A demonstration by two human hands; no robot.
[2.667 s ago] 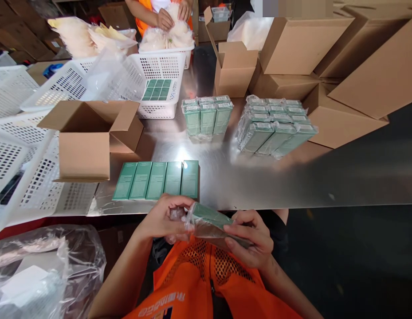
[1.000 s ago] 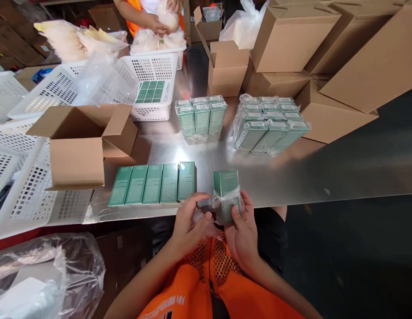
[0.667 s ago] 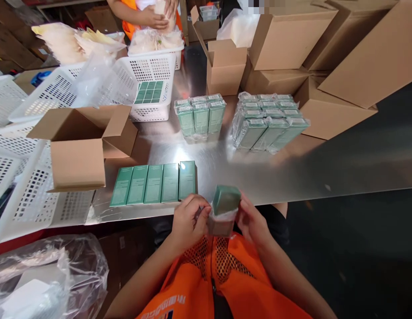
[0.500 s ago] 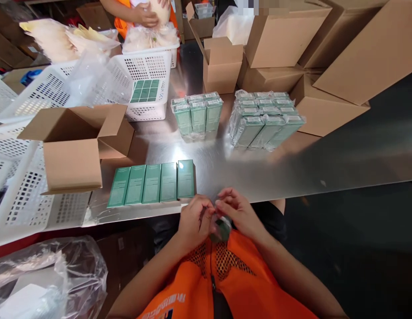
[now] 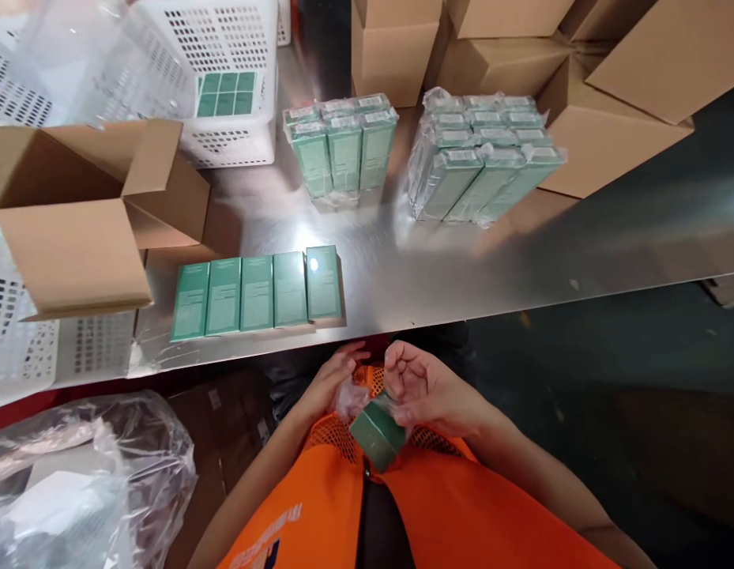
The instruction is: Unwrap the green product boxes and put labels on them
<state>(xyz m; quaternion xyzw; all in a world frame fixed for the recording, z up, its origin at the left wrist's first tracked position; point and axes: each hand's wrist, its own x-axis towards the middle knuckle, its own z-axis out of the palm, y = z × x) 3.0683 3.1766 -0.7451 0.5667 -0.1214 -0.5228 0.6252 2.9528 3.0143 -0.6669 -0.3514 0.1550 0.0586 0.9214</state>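
A small green carton (image 5: 378, 433) is tilted in front of my vest, with clear plastic about its top. My right hand (image 5: 429, 387) is closed with curled fingers at the carton's upper end, gripping it through the plastic. Beside it, my left hand (image 5: 331, 382) has its fingers stretched out below the table edge. Crumpled clear plastic (image 5: 350, 399) lies against that palm, left of the carton. On the steel table (image 5: 390, 276), several green cartons (image 5: 257, 292) lie flat in a row, apart from my hands.
Plastic-wrapped carton bundles stand at the back middle (image 5: 343, 150) and right (image 5: 485, 162). An open cardboard box (image 5: 76, 253) is at the left, before a white basket (image 5: 236, 142) holding green cartons. More cardboard boxes (image 5: 615, 134) fill the back right. A clear plastic sack (image 5: 141, 466) sits lower left.
My view has tilted down. Both hands were pinching together at the plastic; now my left hand has moved off to the left, and the green carton shows more fully under my right hand.
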